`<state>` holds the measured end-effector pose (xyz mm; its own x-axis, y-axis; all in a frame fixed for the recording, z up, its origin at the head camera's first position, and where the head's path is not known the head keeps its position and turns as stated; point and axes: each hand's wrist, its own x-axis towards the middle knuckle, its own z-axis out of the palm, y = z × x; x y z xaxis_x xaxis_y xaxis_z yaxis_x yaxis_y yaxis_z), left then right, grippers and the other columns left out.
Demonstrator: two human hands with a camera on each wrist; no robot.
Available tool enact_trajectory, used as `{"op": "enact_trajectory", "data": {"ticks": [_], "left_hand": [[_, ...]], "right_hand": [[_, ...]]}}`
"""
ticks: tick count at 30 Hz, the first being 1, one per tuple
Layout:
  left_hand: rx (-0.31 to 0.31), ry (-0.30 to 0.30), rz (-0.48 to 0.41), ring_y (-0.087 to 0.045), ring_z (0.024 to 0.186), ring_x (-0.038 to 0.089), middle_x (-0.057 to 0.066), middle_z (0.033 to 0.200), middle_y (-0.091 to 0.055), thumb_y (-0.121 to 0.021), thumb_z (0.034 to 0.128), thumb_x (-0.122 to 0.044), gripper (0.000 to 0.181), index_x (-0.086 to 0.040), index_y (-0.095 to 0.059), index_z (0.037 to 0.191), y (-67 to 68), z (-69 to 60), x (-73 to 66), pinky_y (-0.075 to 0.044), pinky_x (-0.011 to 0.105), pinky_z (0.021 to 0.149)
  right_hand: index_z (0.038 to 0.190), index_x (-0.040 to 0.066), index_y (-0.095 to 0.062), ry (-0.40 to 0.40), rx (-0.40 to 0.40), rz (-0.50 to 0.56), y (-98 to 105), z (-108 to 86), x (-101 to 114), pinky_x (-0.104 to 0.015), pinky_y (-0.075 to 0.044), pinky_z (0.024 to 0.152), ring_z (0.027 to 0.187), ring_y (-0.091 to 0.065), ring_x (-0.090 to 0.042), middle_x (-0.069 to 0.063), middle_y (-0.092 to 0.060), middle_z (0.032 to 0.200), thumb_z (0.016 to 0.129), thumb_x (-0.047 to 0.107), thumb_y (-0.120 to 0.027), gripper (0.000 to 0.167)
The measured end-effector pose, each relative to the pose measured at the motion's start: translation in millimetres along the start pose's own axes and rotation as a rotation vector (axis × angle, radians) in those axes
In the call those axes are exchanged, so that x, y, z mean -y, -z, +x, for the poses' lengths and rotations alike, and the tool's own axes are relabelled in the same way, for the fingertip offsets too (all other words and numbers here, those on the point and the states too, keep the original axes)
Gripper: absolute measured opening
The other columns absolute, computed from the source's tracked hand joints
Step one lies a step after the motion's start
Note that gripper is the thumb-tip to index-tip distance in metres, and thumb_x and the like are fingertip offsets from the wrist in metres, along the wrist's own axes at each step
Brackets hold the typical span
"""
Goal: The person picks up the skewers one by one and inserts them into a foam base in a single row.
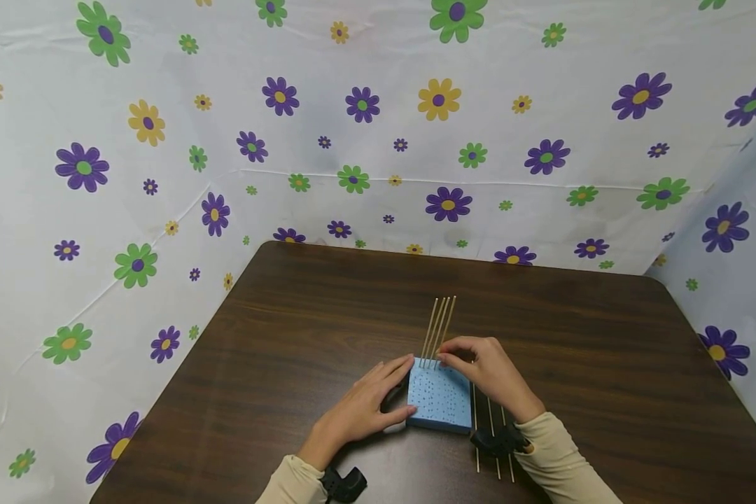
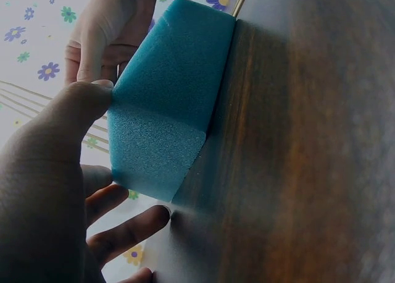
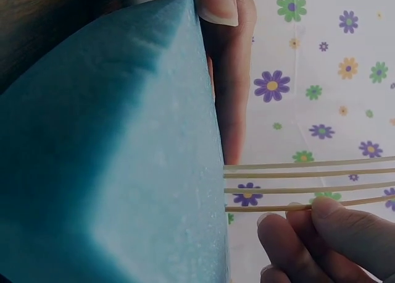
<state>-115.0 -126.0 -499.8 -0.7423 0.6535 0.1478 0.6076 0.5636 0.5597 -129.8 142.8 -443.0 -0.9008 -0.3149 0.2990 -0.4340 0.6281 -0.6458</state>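
Cream sleeves [image 1: 292, 483] closest, black wrist cameras [image 1: 346, 484] strapped at both cuffs. My left hand [image 1: 368, 406] has thumb and fingers spread wide apart, fingertips touching the left side of the blue block [image 1: 441, 399]. My right hand [image 1: 491, 374] pinches the end stick [image 3: 278, 209] between thumb and fingertips, just above the block's top; other fingers bent. Block sits flat between my hands, top face dotted with small holes. Four thin sticks [image 1: 442, 325], the pinched one included, stand in a row along its far edge, close together, not touching in the right wrist view. Three loose sticks [image 1: 491, 420] lie right of the block, partly under my right wrist. Dark brown table [image 1: 327, 301] underneath; white flowered cloth [image 1: 353, 63] behind and both sides.
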Motion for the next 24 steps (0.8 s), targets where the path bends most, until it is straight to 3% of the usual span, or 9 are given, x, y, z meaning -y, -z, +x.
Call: {"op": "enact_trajectory", "data": {"ticks": [11,24], "left_hand": [[-0.007,-0.019,-0.004,-0.034,0.158,0.021,0.001,0.172,-0.033,-0.06,0.1026,-0.053,0.08,-0.018,-0.028,0.167,0.2,0.7,1.2,-0.028,0.056,0.129],[-0.008,-0.011,-0.003,-0.033,0.158,0.019,-0.005,0.172,-0.03,-0.061,0.1022,-0.053,0.08,-0.018,-0.028,0.167,-0.7,0.0,1.8,-0.028,0.054,0.13]], "right_hand": [[0.099,0.013,-0.082,0.049,-0.013,0.001,-1.9,0.8,-1.4,-0.022,-0.059,0.07,0.079,-0.067,0.003,0.003,-0.081,0.094,0.093,0.014,-0.079,0.007],[0.098,0.013,-0.078,0.052,-0.003,0.037,-5.2,-0.2,-3.6,-0.024,-0.061,0.069,0.079,-0.067,-0.001,0.003,-0.078,0.092,0.093,0.01,-0.078,0.006]]}}
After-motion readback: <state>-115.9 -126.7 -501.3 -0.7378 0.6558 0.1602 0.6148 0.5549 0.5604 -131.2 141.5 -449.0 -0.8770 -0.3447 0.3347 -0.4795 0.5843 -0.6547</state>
